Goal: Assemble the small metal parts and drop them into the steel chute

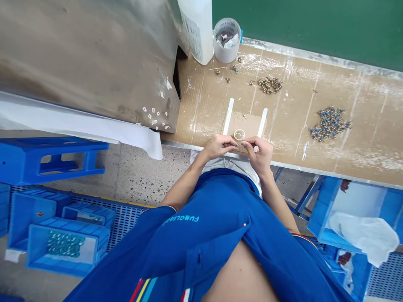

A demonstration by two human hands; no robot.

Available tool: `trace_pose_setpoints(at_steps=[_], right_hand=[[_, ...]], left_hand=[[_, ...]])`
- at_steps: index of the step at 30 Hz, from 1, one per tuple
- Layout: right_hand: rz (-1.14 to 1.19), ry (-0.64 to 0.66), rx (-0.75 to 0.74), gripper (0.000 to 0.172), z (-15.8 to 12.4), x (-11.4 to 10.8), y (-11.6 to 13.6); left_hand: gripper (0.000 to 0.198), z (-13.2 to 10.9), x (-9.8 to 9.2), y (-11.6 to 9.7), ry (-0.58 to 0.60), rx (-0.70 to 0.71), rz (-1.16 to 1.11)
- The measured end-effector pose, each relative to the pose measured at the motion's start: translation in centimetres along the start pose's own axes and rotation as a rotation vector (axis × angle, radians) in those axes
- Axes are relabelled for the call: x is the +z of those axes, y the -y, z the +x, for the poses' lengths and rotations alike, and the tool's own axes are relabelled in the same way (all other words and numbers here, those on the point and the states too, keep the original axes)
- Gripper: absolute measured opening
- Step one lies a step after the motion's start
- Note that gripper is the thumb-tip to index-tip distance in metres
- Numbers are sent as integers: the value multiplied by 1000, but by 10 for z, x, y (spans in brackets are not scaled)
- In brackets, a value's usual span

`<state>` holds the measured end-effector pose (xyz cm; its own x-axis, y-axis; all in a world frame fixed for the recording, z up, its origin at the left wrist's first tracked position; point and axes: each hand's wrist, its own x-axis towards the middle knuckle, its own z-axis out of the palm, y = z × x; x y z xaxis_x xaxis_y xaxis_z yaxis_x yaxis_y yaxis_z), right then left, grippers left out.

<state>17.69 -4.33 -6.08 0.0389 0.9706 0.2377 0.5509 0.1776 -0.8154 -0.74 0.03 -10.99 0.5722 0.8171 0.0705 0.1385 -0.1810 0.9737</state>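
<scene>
A blue short-sleeved polo shirt (201, 235) carried pale blue lettering (180, 220) across the chest, and red, yellow and light blue stripes (140, 290) near the hem. Thin striped trim (170, 207) edged the sleeve. The left hand (217, 147) and right hand (258, 155) were bare.

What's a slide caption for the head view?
Left hand and right hand meet beside a pale ring on a cardboard bench, near piles of metal parts.

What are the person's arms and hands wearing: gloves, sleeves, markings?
The left hand and right hand are bare, with no gloves. The arms come out of the short sleeves of a blue polo shirt. Its sleeve hems carry thin coloured stripes, and light-blue lettering sits on the front.
</scene>
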Motion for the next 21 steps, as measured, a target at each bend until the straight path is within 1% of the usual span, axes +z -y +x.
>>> trace_pose_setpoints(at_steps=[4,7,11,17,21], right_hand=[[11,24,1,23,0,-1,0],[-14,37,19,26,1,-1,1],[-19,70,43,29,1,-1,2],[-30,55,11,30,1,-1,5],[22,43,-2,26,2,0,6]], left_hand=[[13,0,0,1,0,7,-7],[13,0,0,1,-8,11,-23],[13,0,0,2,-7,-18,-36],[10,-1,1,3,4,-37,-85],[10,0,1,3,-19,-41,-78]])
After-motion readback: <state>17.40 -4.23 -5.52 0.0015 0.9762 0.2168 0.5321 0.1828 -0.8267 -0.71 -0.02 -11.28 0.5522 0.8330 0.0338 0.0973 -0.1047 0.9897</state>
